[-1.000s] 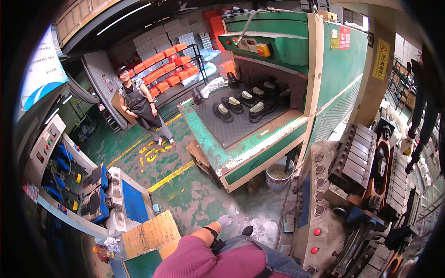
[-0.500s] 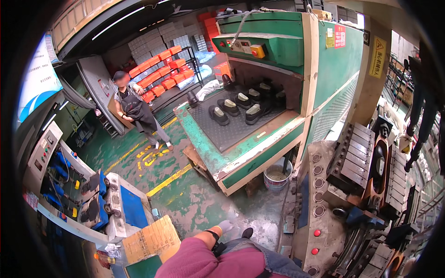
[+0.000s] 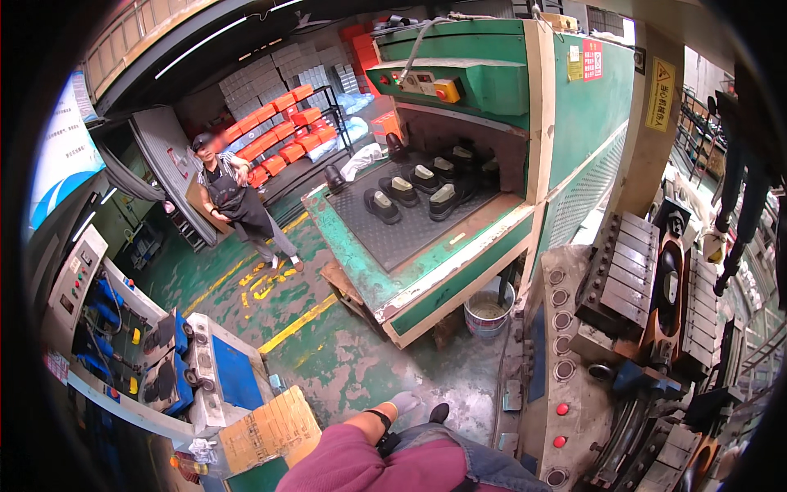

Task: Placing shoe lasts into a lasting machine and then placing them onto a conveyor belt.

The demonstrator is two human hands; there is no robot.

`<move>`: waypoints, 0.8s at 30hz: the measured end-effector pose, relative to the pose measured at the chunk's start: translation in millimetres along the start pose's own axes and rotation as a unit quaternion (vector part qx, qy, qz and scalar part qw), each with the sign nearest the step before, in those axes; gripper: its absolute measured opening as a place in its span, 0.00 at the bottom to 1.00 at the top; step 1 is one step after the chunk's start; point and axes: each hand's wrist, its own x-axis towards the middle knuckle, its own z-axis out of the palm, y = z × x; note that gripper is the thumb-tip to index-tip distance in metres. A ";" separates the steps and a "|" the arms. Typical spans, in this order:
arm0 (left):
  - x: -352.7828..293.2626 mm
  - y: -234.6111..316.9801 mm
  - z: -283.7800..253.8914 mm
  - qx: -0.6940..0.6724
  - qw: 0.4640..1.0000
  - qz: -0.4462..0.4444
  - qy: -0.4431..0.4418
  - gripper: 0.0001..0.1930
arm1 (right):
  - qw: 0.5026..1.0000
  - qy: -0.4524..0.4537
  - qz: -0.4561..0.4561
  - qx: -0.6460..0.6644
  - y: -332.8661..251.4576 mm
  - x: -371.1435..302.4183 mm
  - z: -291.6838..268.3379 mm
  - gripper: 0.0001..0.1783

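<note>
Standing upright on the dark mat (image 3: 390, 246) at the far mouth of the green machine (image 3: 459, 283), black shoes (image 3: 382, 207) face me well clear of my reach; the loose spacing presumably keeps them from rubbing. The farthest ones on the right sink into the opening's shadow. My left fingers (image 3: 405, 401), near, show small and pale; clenched or released, I cannot tell. My right fingers are out of view.

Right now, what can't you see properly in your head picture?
In the head view:
Right hand: not in sight, can't tell what hides it.
Left hand: too small and blurred to tell whether it's open.
Green machine: shadow hides the deep inside.
Bucket: what's inside is too small to tell.
</note>
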 end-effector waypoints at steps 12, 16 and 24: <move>10.3 -35.3 13.1 0.131 0.953 0.273 -0.007 0.13 | 0.997 -0.041 -0.046 0.034 68.4 28.1 -38.6 0.39; -2.6 -47.0 -8.4 -0.095 0.993 0.011 -0.070 0.12 | 0.991 -0.076 -0.099 0.050 71.4 80.6 -5.7 0.41; 27.9 -33.4 7.1 -0.104 0.980 0.103 -0.132 0.14 | 0.880 0.280 -0.322 -0.209 -35.5 10.1 29.1 0.13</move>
